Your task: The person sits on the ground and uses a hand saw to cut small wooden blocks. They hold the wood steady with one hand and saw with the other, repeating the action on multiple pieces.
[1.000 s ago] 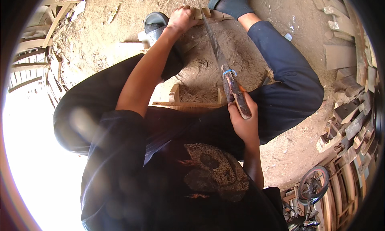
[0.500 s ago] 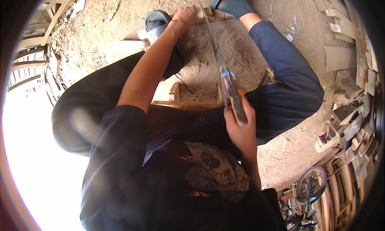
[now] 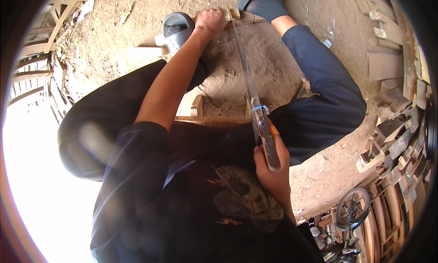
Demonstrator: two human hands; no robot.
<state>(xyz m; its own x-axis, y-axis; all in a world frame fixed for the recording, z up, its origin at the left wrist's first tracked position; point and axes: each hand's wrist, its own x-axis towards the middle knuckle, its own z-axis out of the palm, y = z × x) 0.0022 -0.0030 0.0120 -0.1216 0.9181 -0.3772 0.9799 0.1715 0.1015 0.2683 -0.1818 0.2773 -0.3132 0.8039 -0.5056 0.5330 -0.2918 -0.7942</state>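
My right hand point(image 3: 275, 171) is closed round the worn handle of a handsaw point(image 3: 247, 76), which has a blue tie where blade and handle meet. The long thin blade points away from me, and its far end meets a piece of wood point(image 3: 247, 18) low over the ground between my feet. Closed over the left part of that wood is my left hand point(image 3: 210, 20), just left of the blade. The fingers' undersides are hidden. My sandalled left foot point(image 3: 177, 26) is beside the left hand; the right foot point(image 3: 267, 3) is by the wood's right end.
A low wooden seat or frame point(image 3: 212, 119) shows between my thighs. Stacked wood offcuts point(image 3: 397, 126) line the right side, with a bicycle wheel point(image 3: 352, 209) at the lower right. Wooden slats point(image 3: 34, 48) stand at the upper left. Bare dirt ground point(image 3: 123, 35) lies around.
My right hand has drawn the handsaw back toward me, so the blade's far end now sits at the wood instead of reaching past it. My left hand stays on the wood.
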